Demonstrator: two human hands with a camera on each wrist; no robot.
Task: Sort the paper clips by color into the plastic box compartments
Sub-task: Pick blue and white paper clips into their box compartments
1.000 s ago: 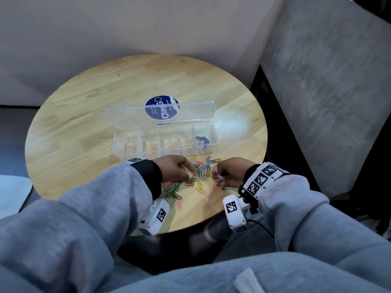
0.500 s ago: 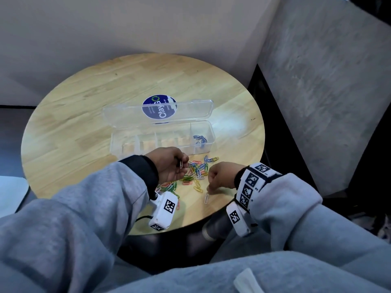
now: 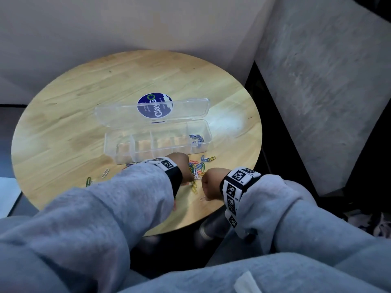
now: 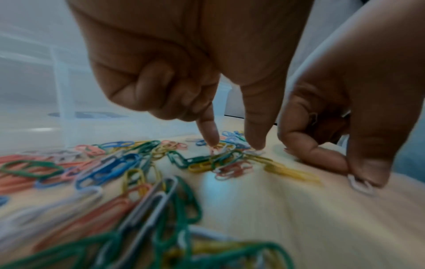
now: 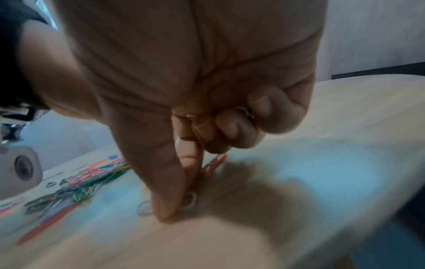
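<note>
Change: both hands have dropped onto the clip pile; the left hand (image 3: 179,163) no longer holds a clip up.
Left wrist view: left forefinger and thumb reach down, tips touching the paper clips (image 4: 128,163), nothing pinched.
Right wrist view: right hand (image 3: 211,185) pinches a white clip (image 5: 189,200) against the table (image 3: 63,134); more clips are tucked under its curled fingers.
Head view: clear plastic box (image 3: 160,142), lid open, blue wire clips (image 3: 196,138) in its rightmost compartment.

Left hand (image 4: 195,72) upper centre, thumb and forefinger on mixed-colour paper clips (image 4: 128,167); right hand (image 4: 358,109) pinching white clip (image 4: 361,187) at right.
</note>
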